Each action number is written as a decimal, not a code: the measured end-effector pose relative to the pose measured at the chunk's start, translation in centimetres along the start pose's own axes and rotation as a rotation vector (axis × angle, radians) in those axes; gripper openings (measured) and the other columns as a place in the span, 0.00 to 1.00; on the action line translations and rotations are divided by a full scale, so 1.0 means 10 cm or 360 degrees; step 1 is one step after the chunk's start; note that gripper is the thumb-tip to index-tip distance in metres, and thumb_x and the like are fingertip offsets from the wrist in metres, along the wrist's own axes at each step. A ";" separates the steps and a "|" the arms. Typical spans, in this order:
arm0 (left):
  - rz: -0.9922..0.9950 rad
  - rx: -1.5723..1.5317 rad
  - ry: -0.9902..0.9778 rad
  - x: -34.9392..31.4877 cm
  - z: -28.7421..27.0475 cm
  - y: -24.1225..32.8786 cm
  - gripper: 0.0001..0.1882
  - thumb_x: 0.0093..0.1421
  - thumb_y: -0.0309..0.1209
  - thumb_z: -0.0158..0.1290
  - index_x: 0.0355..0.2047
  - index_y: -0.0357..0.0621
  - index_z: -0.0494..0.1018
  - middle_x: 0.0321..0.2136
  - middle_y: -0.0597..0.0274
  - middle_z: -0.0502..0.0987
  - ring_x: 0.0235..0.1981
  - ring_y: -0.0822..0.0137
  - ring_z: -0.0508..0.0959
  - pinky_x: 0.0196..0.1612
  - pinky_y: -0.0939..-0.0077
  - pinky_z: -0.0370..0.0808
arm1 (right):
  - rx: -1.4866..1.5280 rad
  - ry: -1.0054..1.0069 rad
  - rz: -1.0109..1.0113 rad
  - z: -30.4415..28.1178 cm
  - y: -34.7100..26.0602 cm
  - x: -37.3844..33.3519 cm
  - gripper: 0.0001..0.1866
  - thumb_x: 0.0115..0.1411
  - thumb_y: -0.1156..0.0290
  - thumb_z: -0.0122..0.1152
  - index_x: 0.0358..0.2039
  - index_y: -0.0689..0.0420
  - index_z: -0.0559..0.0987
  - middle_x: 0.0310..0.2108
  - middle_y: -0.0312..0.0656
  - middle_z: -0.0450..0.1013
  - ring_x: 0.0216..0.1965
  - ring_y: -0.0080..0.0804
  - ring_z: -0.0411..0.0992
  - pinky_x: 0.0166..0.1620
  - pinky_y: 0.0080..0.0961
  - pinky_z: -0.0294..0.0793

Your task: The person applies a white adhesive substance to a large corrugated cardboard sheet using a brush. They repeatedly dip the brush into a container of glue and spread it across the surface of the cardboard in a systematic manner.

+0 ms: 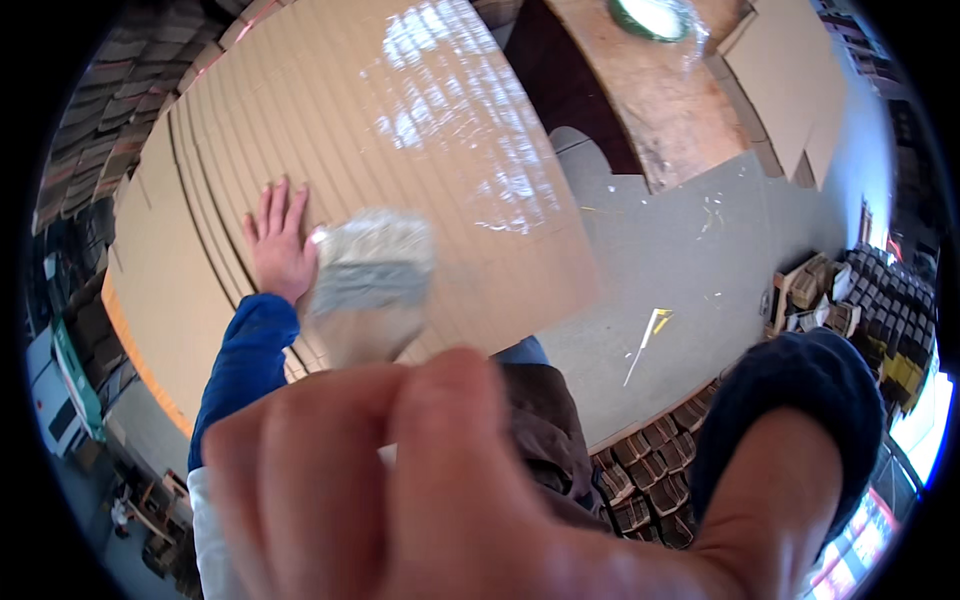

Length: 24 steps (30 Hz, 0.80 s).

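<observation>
Close to the camera, my right hand [400, 470] is closed round the handle of a wide paintbrush [370, 285], held up over the cardboard. The brush has pale, whitish bristles and a grey band; most of its handle is hidden by my fingers. A large stack of cardboard sheets [330, 120] lies before me, its layered edges showing in lines on the left. Shiny wet white streaks [460, 110] cover the sheet's far right part. My left hand [280, 240] lies flat on the cardboard with its fingers spread, left of the bristles.
At the far right stands a worn wooden table [670, 110] bearing a round green-rimmed container [650, 18] and cardboard pieces [790, 80]. Scraps [650, 330] lie on the grey floor [620, 260]. Bundled cardboard stacks [655, 470] stand at the lower right, others at the far left.
</observation>
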State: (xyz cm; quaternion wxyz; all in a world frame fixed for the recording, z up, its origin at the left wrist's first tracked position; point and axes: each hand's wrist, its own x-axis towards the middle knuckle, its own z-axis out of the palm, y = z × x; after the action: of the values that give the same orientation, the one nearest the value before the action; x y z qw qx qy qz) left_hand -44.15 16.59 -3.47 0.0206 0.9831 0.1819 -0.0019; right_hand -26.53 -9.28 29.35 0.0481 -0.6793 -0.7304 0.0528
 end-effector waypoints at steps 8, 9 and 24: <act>0.0025 -0.0029 -0.0113 0.08 -0.11 0.20 0.34 0.62 0.44 0.51 0.68 0.54 0.59 0.71 0.57 0.53 0.73 0.56 0.50 0.70 0.42 0.42 | -0.0050 -0.0021 0.0080 -0.11 0.20 -0.05 0.12 0.50 0.76 0.63 0.38 0.58 0.79 0.30 0.43 0.70 0.32 0.39 0.72 0.31 0.30 0.73; 0.0024 -0.0051 -0.0097 0.14 -0.09 0.16 0.34 0.62 0.44 0.51 0.68 0.56 0.59 0.72 0.59 0.52 0.73 0.56 0.48 0.70 0.40 0.43 | -0.0070 -0.0026 0.0105 -0.12 0.21 -0.09 0.13 0.50 0.76 0.63 0.38 0.58 0.79 0.30 0.43 0.70 0.32 0.39 0.72 0.31 0.30 0.73; -0.0050 -0.0056 -0.0069 -0.08 -0.16 0.11 0.33 0.63 0.45 0.51 0.68 0.61 0.60 0.72 0.63 0.52 0.72 0.53 0.50 0.69 0.38 0.45 | 0.0804 0.0182 0.0833 1.90 0.19 -1.07 0.17 0.56 0.81 0.57 0.48 0.58 0.77 0.41 0.47 0.72 0.42 0.46 0.75 0.44 0.35 0.77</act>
State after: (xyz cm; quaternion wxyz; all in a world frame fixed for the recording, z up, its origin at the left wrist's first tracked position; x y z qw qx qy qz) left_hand -44.48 15.39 -1.82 0.0418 0.9793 0.1969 -0.0202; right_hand -26.60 -20.02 10.29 0.2399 -0.8117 -0.4919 0.2040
